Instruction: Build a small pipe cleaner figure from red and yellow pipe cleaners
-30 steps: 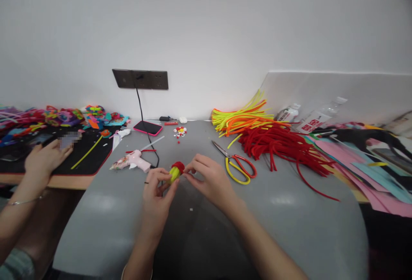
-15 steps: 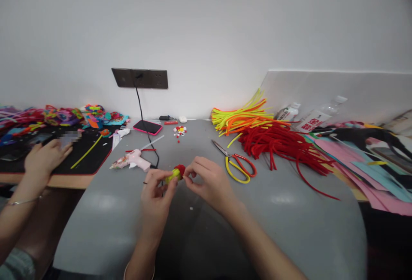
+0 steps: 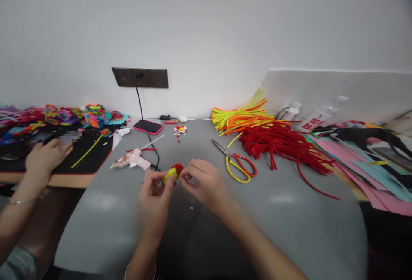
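Between the thumb and fingers of my left hand (image 3: 155,192) is a small fuzzy red and yellow pipe-cleaner piece (image 3: 171,176), its yellow part toward the left and its red part toward the right. My right hand (image 3: 204,183) pinches its thumb and fingers together right against the red end; whatever is between those fingertips is too small to see. A pink hot glue gun (image 3: 137,159) lies on the grey table (image 3: 99,224) behind my left hand. Scissors (image 3: 236,164) with yellow and orange handles rest beyond my right hand, blades partly open.
Bundles of yellow-orange pipe cleaners (image 3: 240,119) and red pipe cleaners (image 3: 280,145) lie at the back right, near bottles (image 3: 317,119) and coloured sheets (image 3: 360,155). Small beads (image 3: 180,131) and a pink-edged phone (image 3: 147,127) are at the back. Another person's hand (image 3: 48,158) is at left.
Both hands and the pipe-cleaner piece have shifted slightly left. The piece is turned a little, showing more of its red end. Things on the table have stayed put.
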`<state>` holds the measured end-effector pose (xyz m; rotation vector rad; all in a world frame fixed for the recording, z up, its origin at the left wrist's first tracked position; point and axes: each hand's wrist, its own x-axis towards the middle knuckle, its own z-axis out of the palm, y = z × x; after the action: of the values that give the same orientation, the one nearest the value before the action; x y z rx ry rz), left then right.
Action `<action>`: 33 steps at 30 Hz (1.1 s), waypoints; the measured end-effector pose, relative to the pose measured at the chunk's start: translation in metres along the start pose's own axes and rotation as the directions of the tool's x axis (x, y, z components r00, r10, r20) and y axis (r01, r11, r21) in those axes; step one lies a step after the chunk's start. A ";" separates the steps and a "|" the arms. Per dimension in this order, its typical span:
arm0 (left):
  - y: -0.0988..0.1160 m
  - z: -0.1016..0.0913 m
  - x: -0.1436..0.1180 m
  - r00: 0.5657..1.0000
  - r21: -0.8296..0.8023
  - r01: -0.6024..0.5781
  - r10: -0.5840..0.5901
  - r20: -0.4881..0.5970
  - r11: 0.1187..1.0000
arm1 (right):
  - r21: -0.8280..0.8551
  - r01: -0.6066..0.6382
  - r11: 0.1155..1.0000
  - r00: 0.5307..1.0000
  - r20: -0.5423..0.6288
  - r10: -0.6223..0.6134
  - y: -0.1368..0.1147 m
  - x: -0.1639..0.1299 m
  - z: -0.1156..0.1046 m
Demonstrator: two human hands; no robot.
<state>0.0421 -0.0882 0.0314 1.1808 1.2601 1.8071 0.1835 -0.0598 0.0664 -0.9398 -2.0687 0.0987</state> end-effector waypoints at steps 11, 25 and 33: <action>0.006 0.003 0.003 0.997 -0.011 0.016 -0.017 -0.080 1.000 | -0.125 0.044 0.991 0.999 -0.004 -0.045 -0.005 -0.014 0.008; 0.001 0.010 -0.002 0.985 -0.055 -0.038 0.028 -0.172 0.998 | -0.124 0.005 0.992 1.000 -0.023 -0.008 -0.012 -0.022 0.012; -0.004 0.007 -0.001 0.983 -0.064 0.027 -0.038 -0.180 0.998 | 0.036 -0.097 0.995 0.982 -0.156 0.102 -0.016 -0.036 0.008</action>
<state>0.0485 -0.0850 0.0287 0.9752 1.3066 1.9499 0.1817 -0.0923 0.0439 -1.0016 -1.8707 0.1024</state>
